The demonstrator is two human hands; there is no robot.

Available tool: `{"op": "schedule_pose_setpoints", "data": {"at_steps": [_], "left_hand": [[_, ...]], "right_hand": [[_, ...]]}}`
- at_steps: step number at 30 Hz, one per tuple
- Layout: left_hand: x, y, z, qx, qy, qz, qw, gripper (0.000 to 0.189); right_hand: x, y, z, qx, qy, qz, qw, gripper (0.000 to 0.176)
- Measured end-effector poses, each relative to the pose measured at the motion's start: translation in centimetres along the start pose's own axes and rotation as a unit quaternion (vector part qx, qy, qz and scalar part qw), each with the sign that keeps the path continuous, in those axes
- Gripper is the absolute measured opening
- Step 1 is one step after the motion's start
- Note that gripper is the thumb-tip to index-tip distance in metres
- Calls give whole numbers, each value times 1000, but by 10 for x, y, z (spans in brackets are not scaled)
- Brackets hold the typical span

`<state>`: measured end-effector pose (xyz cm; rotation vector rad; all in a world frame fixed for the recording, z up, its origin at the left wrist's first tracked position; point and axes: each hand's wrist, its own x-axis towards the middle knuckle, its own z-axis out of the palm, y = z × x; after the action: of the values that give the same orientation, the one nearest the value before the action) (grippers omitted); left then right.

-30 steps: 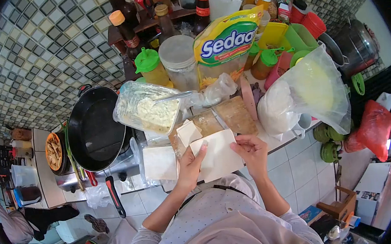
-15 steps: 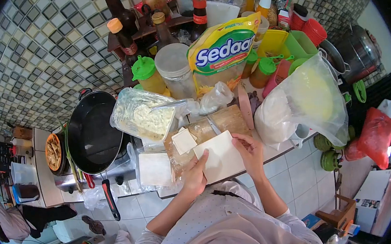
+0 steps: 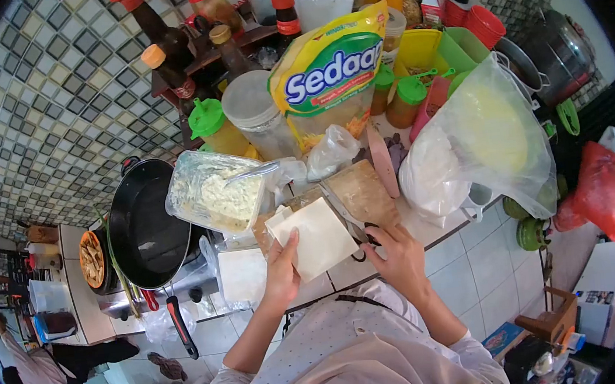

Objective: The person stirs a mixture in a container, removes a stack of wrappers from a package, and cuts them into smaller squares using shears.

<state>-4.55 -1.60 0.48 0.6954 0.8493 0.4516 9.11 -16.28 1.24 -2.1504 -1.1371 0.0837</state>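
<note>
A square pale wrapper sheet (image 3: 316, 240) is held by my left hand (image 3: 282, 268), thumb on top, over the wooden board (image 3: 367, 192). Smaller cut pieces lie partly hidden beneath it. My right hand (image 3: 397, 257) is at the black handles of the scissors (image 3: 345, 214), whose blades rest on the board just right of the sheet. A stack of pale sheets (image 3: 243, 276) lies on plastic at the left. Behind the board stands a clear tub of creamy filling (image 3: 222, 193) with a utensil in it.
A black frying pan (image 3: 149, 226) sits on the stove at the left. Behind are a Sedaap pouch (image 3: 333, 78), jars and bottles. A large plastic bag (image 3: 491, 137) stands at the right, beside a cup. Another person (image 3: 31, 359) is at the far left.
My left hand has shifted left with the sheet, now over the smaller pieces. My right hand has let go of the sheet and taken the scissors' handles.
</note>
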Motion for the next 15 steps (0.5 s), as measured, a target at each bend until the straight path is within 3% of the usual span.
{"op": "schedule_pose_setpoints", "data": {"at_steps": [3,5,8,15], "left_hand": [[1,-1,6,29,-7,32,999,36],[3,-5,7,52,-12,46,998,36],[7,-9,10,57,-50,38,996,35],[7,-14,21,9,-52,-39,998,35]], "right_hand": [[0,0,-4,-39,-3,-29,999,34],[-2,-5,-7,-70,-100,39,992,44],[-9,-8,-11,-85,-98,97,987,51],[-49,19,-26,-25,-132,161,978,44]]}}
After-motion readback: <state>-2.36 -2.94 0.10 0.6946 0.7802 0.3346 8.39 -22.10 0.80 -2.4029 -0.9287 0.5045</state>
